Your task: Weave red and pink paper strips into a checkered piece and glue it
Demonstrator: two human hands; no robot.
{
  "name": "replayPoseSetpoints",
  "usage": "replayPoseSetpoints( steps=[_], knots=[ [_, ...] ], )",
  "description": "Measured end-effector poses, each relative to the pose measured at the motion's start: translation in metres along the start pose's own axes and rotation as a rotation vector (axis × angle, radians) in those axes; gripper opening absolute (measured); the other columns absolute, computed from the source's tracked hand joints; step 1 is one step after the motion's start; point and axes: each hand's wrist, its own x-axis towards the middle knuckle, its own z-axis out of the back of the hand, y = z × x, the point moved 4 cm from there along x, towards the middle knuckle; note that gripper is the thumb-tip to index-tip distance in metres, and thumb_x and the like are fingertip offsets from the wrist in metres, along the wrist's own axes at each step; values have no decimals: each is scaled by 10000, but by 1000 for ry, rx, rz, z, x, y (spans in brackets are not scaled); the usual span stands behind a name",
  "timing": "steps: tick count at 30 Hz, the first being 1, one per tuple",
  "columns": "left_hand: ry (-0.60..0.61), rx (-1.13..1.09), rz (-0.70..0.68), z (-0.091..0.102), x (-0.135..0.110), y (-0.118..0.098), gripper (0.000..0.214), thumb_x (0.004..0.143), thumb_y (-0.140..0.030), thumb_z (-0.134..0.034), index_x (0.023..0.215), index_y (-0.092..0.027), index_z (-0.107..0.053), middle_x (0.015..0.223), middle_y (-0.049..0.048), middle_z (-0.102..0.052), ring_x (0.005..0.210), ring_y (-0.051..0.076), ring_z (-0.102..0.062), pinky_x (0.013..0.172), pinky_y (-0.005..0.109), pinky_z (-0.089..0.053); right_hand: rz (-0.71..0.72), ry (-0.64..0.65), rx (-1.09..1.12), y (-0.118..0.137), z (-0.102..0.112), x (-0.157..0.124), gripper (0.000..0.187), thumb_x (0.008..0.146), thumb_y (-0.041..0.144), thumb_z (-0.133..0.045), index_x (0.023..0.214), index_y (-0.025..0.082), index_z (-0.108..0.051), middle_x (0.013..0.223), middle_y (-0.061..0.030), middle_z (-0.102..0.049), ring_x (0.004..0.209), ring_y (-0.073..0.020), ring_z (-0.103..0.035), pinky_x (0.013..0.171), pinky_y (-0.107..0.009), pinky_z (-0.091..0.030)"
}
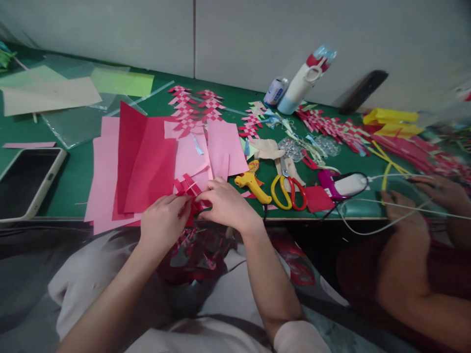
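Observation:
My left hand (164, 218) and my right hand (228, 203) meet near the table's front edge, fingers closed on a small weave of red and pink paper strips (188, 185). The fingers hide part of the weave. Beneath and behind it lie pink paper sheets (106, 162) and a folded red sheet (150, 166). Woven red-and-pink paper strips (184, 110) lie farther back. To the right of my right hand are a yellow glue gun (257, 185) and scissors (283, 169) with one yellow and one red handle.
A phone (29, 181) lies at the left edge. A white bottle (299, 88) and a can (275, 91) stand by the wall. A white plug block (349, 185) trails cables at the right. Beside it a co-worker's hands (405, 203) handle yellow strips.

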Motion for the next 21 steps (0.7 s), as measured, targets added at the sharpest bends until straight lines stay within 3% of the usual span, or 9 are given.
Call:
replayPoseSetpoints(
  steps=[21],
  knots=[
    [-12, -9, -7, 1, 0, 0, 255, 882, -297, -495, 935, -223, -733, 819, 57, -736, 774, 219, -669, 582, 289, -444, 41, -21, -30, -5, -2, 5, 189, 794, 283, -725, 954, 183, -737, 865, -58, -608, 954, -217, -496, 851, -344, -402]
  ],
)
